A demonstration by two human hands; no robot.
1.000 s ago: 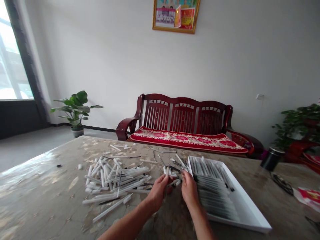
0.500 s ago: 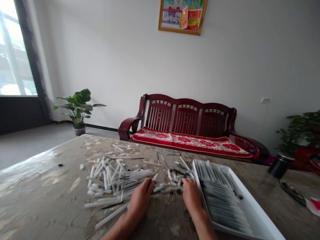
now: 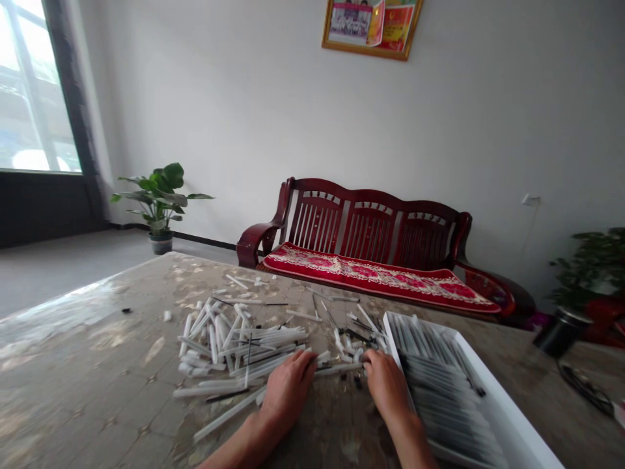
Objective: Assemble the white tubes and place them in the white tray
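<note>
Near the table's front, my left hand [image 3: 289, 384] is closed, its thumb and fingertips pinched together beside loose white tubes. What its fingertips hold, if anything, is hidden. My right hand [image 3: 387, 381] is also closed, with curled fingers next to the box's left wall; its grip is too small to make out. Between both hands stretches a thin white tube [image 3: 339, 370], like a pen barrel, its ends reaching the fingertips. I cannot tell whether it is held or lies on the table. Left of my left hand spreads a pile of white plastic tubes [image 3: 217, 339].
A white box [image 3: 525, 426] holding rows of translucent pens [image 3: 442, 391] stands at the right. Small white and black parts [image 3: 349, 342] lie scattered between pile and box. A black cylinder [image 3: 561, 332] and a dark cable [image 3: 583, 384] are farther right. A red wooden bench [image 3: 368, 228] stands behind the table.
The view has shifted slightly, so the scene sits farther right. My left hand has moved right, toward the thin tube, and the small white piece at its fingertips no longer shows. My right hand has barely moved.
</note>
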